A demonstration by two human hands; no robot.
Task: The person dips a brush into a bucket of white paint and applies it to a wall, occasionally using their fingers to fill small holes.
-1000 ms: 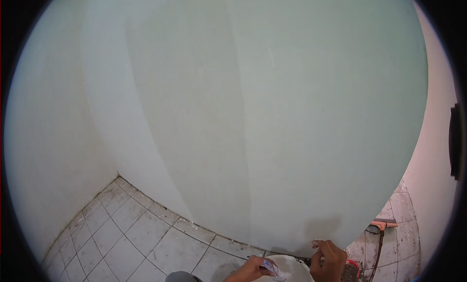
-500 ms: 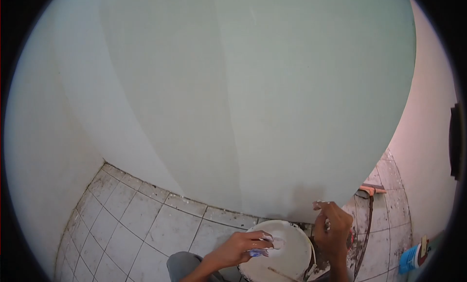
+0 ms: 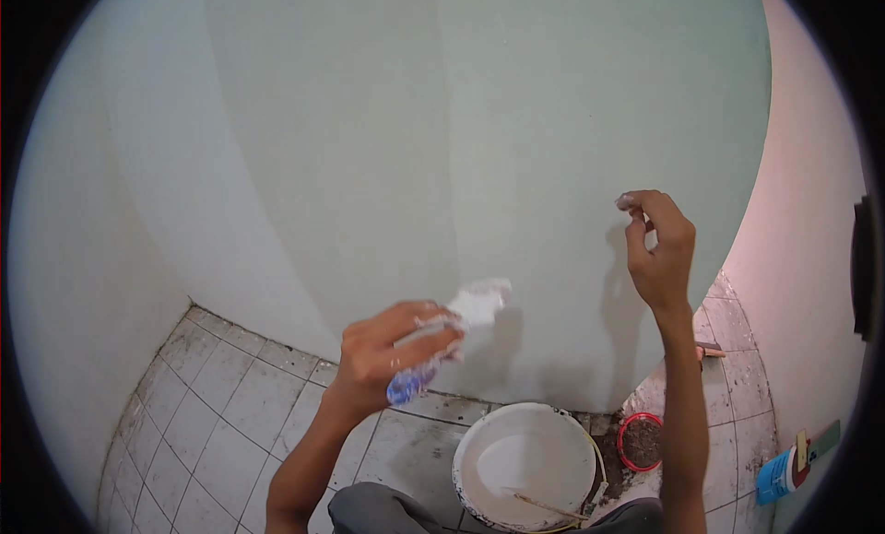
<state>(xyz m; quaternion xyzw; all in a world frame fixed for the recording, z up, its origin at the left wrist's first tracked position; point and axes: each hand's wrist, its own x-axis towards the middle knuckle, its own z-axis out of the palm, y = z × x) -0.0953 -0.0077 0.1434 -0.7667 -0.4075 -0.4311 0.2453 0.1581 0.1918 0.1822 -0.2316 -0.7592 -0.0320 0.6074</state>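
Tool (image 3: 477,305), white-tipped and blue-handled, sits gripped in the fingers of the left hand (image 3: 376,352), above and left of the bucket (image 3: 466,456); the right hand (image 3: 667,250) curls narrowly, nothing visible between; overloading might drip white onto tiles (image 3: 244,442) beside the bucket

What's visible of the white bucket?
The round white bucket, apparently plastic, stands upright on the floor tiles near the green wall. Its rim is smudged dark. Inside is a pale, paint-like substance; a thin stick slants toward the near-right rim. A slim handle curves along its right side. Neither the left hand nor the right hand touches it.
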